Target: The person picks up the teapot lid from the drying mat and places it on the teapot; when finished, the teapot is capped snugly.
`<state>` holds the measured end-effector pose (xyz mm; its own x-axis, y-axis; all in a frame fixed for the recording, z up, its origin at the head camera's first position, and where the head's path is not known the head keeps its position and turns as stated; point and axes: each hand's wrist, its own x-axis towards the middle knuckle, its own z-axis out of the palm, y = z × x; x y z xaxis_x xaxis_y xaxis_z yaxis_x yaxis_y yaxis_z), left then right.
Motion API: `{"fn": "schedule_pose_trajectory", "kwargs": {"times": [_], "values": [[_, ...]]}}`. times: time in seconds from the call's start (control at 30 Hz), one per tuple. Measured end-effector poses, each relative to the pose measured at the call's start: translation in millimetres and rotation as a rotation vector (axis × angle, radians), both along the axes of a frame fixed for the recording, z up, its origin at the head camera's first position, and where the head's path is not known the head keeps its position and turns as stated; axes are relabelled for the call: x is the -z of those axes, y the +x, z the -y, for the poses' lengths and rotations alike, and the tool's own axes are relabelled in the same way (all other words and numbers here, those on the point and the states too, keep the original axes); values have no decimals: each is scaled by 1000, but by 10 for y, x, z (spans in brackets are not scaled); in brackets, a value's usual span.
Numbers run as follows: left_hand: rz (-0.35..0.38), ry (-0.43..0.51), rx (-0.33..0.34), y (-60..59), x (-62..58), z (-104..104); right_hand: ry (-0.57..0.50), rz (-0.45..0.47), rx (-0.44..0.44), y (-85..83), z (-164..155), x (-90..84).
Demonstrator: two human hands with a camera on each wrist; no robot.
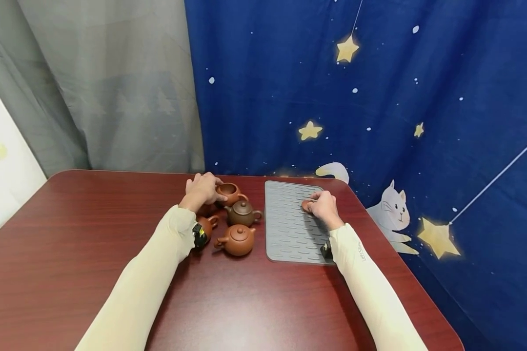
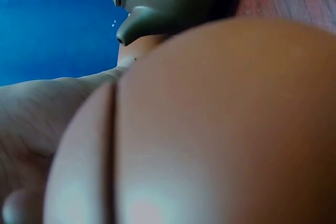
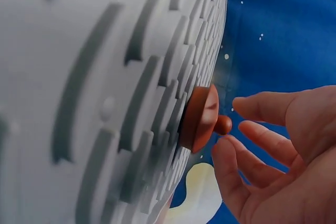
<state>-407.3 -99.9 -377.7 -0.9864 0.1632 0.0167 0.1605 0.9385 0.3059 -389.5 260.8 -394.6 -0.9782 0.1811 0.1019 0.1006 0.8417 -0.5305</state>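
My left hand (image 1: 203,189) holds the side of a lidless terracotta teapot (image 1: 233,196) at the back of the group, its thumb against the near side. A dark brown teapot (image 1: 240,214) with its lid on stands just in front. Nearer still is a lidded terracotta teapot (image 1: 238,241). Another terracotta teapot (image 2: 226,129) sits under my left wrist, partly hidden by it in the head view. On the grey mat lies a terracotta teapot lid (image 3: 199,119), knob outward. My right hand (image 3: 278,156) surrounds the knob with fingers spread, a gap showing between fingertips and knob.
The ridged grey mat (image 1: 285,234) lies right of the teapots on a reddish wooden table (image 1: 92,234). A blue star-patterned curtain (image 1: 263,97) and a grey curtain (image 1: 136,87) hang behind the table's far edge.
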Motion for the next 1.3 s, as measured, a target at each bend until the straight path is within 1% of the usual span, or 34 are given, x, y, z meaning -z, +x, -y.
{"fn": "schedule_pose_trajectory", "kwargs": {"times": [0.07,0.27,0.4,0.53,0.7,0.9,1.07,1.2,1.3], "values": [[-4,-4,-10,-8,2,18,-2,1,-19,-20,-1,-6],[-4,-6,-1,-23,-15,41,-1,-5,-49,-41,-29,2],[-11,-2,-5,-5,-26,66,-2,-43,-31,-34,-19,34],[16,24,-14,30,-20,89,-26,-42,-18,-38,-13,78],[14,66,-27,44,-9,90,-25,-56,1,-82,-39,111],[18,77,-41,63,-30,59,-71,-128,30,-79,-25,65],[24,59,-50,78,-35,54,-91,-172,-5,-51,49,11],[31,55,-49,75,-30,53,-103,-226,-25,-37,124,-26],[29,60,-63,71,-41,43,-117,-265,-42,-28,194,-59]]}}
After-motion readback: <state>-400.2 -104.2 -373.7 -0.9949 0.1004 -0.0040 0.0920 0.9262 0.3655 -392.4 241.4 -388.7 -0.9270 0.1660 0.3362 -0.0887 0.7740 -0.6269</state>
